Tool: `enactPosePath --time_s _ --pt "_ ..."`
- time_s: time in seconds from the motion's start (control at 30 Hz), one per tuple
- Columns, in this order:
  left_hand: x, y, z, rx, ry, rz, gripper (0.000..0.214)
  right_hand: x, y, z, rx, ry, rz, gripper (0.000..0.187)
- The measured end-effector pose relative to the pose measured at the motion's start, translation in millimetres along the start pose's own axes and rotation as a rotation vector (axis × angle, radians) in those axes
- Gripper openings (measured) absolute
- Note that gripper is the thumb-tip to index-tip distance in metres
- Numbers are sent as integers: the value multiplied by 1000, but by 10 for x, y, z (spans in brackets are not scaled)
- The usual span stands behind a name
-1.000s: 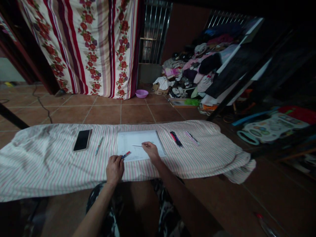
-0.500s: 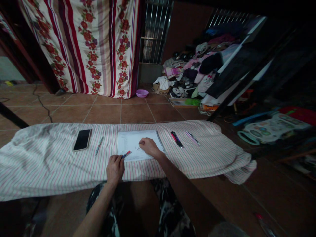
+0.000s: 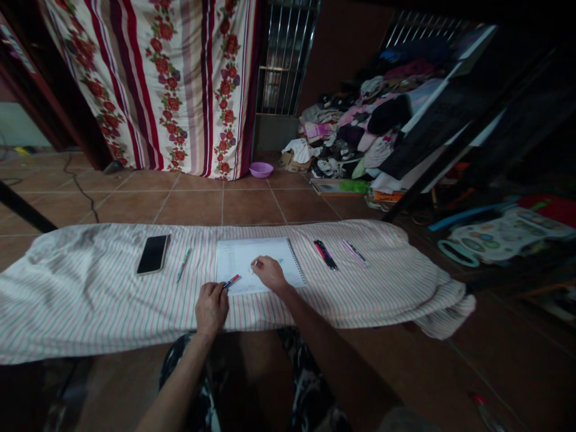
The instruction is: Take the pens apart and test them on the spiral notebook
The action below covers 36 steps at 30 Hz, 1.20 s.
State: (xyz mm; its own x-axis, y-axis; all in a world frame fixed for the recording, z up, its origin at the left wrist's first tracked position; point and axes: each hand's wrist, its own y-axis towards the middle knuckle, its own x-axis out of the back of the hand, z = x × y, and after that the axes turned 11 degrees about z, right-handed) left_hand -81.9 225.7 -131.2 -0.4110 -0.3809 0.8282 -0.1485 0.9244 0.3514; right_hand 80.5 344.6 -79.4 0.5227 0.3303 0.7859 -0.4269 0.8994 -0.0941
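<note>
A spiral-bound notebook (image 3: 238, 249) lies face up on the striped cloth, its coil along the right side. Over the middle of its page is my right hand (image 3: 270, 273), fingers pinched around a small, pale, slim thing that is mostly hidden. A small blue-green patch shows on the page beside that hand. At the notebook's lower left corner rests my left hand (image 3: 210, 307), closed on a pen (image 3: 232, 281) with a red end that points up and right over the page.
A phone (image 3: 153, 254) and a light green pen (image 3: 183, 264) lie left of the notebook. Dark and red pens (image 3: 325, 255) and a pink-white pair (image 3: 355, 253) lie right, all on the striped cloth (image 3: 121, 306). A purple basin (image 3: 261, 170) and piled clothes (image 3: 351, 132) are beyond.
My right hand has shifted slightly lower on the page, uncovering the blue-green patch, and the pale thing shows at its fingertips. My left hand keeps its hold on the pen. The view has moved slightly.
</note>
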Motion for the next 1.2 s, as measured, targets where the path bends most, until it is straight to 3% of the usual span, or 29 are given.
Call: enactPosePath --time_s 0.3,0.67,1.2 --pt "-33 5 38 28 -46 9 28 -125 -7 -174 -46 276 -90 18" --pt "-79 8 64 31 -80 5 29 -284 -1 -4 -31 681 -95 23" --pt "-77 8 69 20 -115 -16 29 -257 -68 120 -23 824 -65 19"
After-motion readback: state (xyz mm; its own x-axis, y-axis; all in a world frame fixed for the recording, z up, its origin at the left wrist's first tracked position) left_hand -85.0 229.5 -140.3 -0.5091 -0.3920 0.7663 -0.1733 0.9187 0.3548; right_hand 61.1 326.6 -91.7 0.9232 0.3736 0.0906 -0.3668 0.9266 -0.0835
